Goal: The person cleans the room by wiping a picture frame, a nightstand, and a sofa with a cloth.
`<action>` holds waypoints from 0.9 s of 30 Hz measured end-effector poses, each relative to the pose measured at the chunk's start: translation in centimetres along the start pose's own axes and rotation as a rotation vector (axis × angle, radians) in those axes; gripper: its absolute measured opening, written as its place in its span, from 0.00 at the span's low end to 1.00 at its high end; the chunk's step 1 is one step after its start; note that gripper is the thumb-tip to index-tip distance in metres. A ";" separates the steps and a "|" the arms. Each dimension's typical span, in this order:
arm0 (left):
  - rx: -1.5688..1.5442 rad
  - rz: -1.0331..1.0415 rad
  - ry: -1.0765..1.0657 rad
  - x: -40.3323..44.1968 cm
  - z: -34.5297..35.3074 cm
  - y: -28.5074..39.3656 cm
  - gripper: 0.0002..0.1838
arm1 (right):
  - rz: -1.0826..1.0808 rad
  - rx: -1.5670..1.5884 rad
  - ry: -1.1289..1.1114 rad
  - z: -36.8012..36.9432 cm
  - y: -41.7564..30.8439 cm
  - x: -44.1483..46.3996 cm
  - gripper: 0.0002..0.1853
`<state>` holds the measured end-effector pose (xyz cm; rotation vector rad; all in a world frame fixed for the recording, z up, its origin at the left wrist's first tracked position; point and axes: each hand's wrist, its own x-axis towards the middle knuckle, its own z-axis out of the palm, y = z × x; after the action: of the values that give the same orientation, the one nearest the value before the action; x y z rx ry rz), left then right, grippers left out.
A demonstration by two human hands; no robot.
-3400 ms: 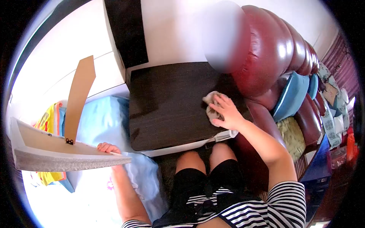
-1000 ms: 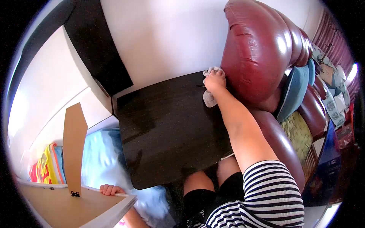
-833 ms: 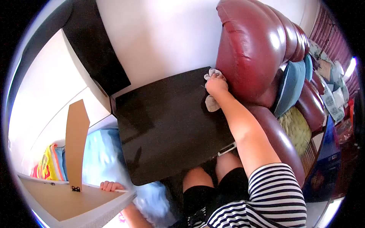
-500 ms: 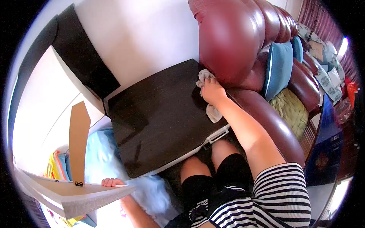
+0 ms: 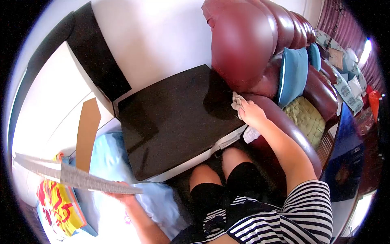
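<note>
R hand (image 5: 254,114) at R edge of dark tabletop (image 5: 170,118), next to maroon sofa (image 5: 231,53); fingers closed on crumpled cloth (image 5: 237,101). L hand (image 5: 123,197) well apart, off L side of table, clamped on near end of framed panel (image 5: 91,181), approx. edge-on to cam; fingers partly hidden by panel edge, so exact finger placement n/a. Risks: panel is long & held at one end only, so wt. of far end could twist it out of L fingers, esp. if attn. is on R side; a drop would prob. land on lt-blue cover (image 5: 109,158) or yellow/red fabric (image 5: 61,209) below. Brown strut (image 5: 87,132) stands up behind panel; if panel tips twd. table, strut could knock or scrape the top. R side: pale loose end (image 5: 252,134) hangs past table edge nr. white handle (image 5: 228,140); could snag there or drag on sofa if hand pulls quickly. Looks like same cloth, but join is hidden by hand, can't confirm. Cloth vs. grip: main bunch sits at & just beyond R fingertips, on sofa side of tabletop corner; loose end drops on near side, below wrist. Bunch is held by fingers, not full palm AFAICT, so it might slip if pushed hard. Panel vs. grip: most of it extends L of L hand, only a short tip to R.
</note>
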<state>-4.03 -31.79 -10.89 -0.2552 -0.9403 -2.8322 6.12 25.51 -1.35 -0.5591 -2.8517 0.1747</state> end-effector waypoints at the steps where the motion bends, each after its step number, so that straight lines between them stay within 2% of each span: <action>1: 0.039 0.090 0.289 0.1 3.2 -0.4 0.23 | -0.007 -0.014 -0.032 -0.3 0.5 -0.8 0.20; 2: 0.080 0.177 0.580 0.0 4.9 -0.8 0.26 | -0.012 -0.021 -0.035 -0.9 0.9 -1.7 0.20; 4: 0.001 0.128 0.523 0.0 1.7 -0.7 0.25 | -0.065 -0.019 -0.172 -2.2 1.8 -3.2 0.20; 5: -0.091 0.115 0.467 0.0 1.5 -0.7 0.21 | -0.098 -0.024 -0.275 -3.2 2.5 -3.6 0.20; 6: -0.182 0.103 0.408 0.0 1.2 -0.6 0.18 | -0.104 -0.024 -0.274 -4.2 2.8 -3.5 0.20; 7: -0.217 0.048 0.061 -0.1 -0.4 -0.3 0.15 | -0.095 -0.238 -0.495 -7.1 2.2 -3.6 0.20; 8: -0.220 0.048 0.067 -0.1 -0.5 -0.3 0.15 | -0.083 -0.456 -0.717 -9.6 1.8 -3.6 0.20; 9: -0.239 0.064 0.100 -0.1 -0.4 -0.4 0.14 | -0.084 -0.462 -0.721 -11.1 1.6 -3.4 0.20; 11: -0.239 0.091 0.156 -0.3 1.7 -0.6 0.12 | -0.069 -0.472 -0.560 -13.0 1.5 -3.1 0.21; 12: -0.241 0.091 0.160 -0.4 1.9 -0.6 0.12 | -0.152 -0.354 -0.396 -13.0 1.5 -3.2 0.21; 14: -0.293 0.050 0.140 -0.3 2.7 -0.4 0.12 | -0.291 -0.070 -0.381 -13.2 0.4 -1.7 0.19; 15: -0.128 0.079 0.163 -0.7 3.4 -0.4 0.12 | -0.383 0.002 -0.348 -12.3 0.3 -0.6 0.19; 16: -0.127 0.079 0.158 -0.8 3.7 -0.1 0.12 | -0.475 0.075 -0.311 -10.8 0.2 0.6 0.18; 18: -0.284 -0.077 -0.105 -1.1 3.9 0.4 0.12 | -0.439 0.083 -0.224 -8.3 -1.2 2.1 0.17; 19: -0.284 -0.074 -0.106 -1.0 4.3 0.2 0.12 | -0.458 0.111 -0.168 -6.5 -1.2 3.2 0.17; 21: -0.224 0.028 0.276 -1.0 5.6 -0.4 0.10 | -0.420 0.106 -0.053 -2.3 -1.4 4.3 0.18; 22: -0.221 0.032 0.282 -1.4 5.8 0.0 0.10 | -0.360 0.072 0.007 -0.2 -1.8 4.0 0.19; 24: -0.242 -0.091 -0.063 -1.9 6.6 0.7 0.10 | -0.163 0.066 0.142 1.5 -4.2 2.3 0.18; 25: -0.225 0.009 0.168 -1.9 7.5 0.1 0.10 | -0.205 0.029 0.203 1.3 -5.4 2.0 0.17; 26: -0.226 0.005 0.172 -1.7 7.4 0.0 0.10 | -0.241 -0.008 0.263 0.7 -6.9 1.6 0.16; 27: -0.236 -0.026 0.160 -1.6 7.2 0.1 0.10 | -0.341 0.046 0.191 0.0 -8.2 1.3 0.15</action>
<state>-1.66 -27.42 -5.51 -0.0407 -0.5831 -2.9334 2.04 18.43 0.23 -0.0693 -2.6948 0.1196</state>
